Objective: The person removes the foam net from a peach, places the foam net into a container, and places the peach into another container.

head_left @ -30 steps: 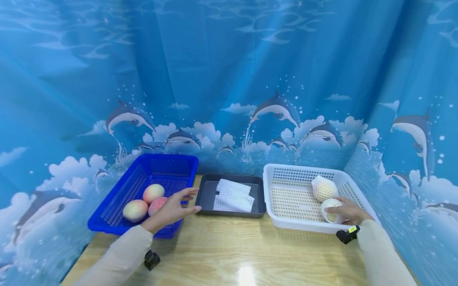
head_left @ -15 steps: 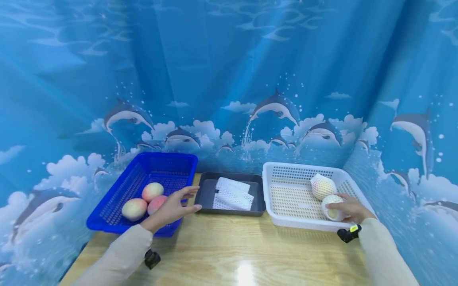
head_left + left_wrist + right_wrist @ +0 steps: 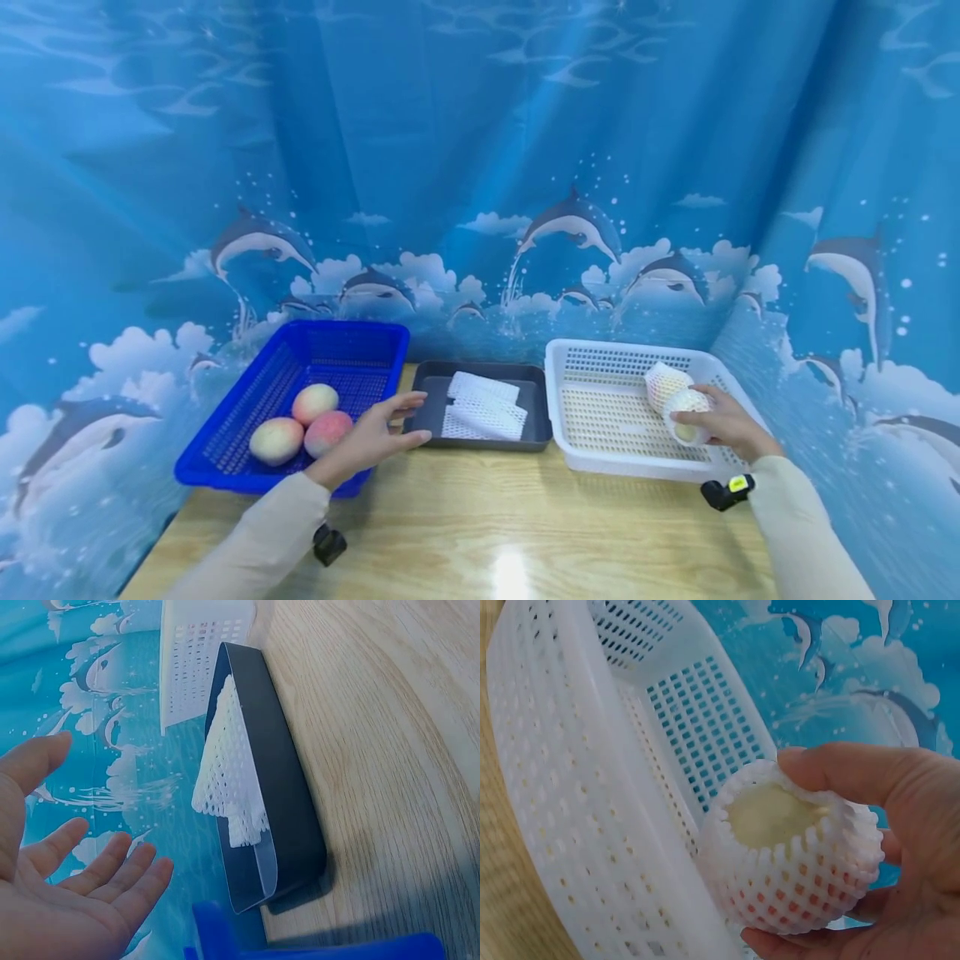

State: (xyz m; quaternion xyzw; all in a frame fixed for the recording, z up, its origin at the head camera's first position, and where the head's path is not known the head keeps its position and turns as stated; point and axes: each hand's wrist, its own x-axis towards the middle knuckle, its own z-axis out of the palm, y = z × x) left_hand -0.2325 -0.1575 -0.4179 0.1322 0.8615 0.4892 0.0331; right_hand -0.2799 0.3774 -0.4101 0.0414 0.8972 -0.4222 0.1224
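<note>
While our right hand [image 3: 731, 425] grips a netted peach [image 3: 802, 881] in or just over the white basket [image 3: 600, 421], a second peach [image 3: 664, 383] close behind, our left hand [image 3: 375, 437], fingers parted, hangs near the blue basket [image 3: 352, 327] and the tray [image 3: 431, 417] of nets [image 3: 486, 417].

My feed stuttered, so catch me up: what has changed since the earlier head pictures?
The right hand, gripping one netted peach throughout, has moved it slightly up the head view; lifted or slid, I cannot tell. The left hand has edged right, toward the tray. Nothing was taken up or let go. The other netted peach, three bare peaches in the blue basket and the foam nets stayed put.
</note>
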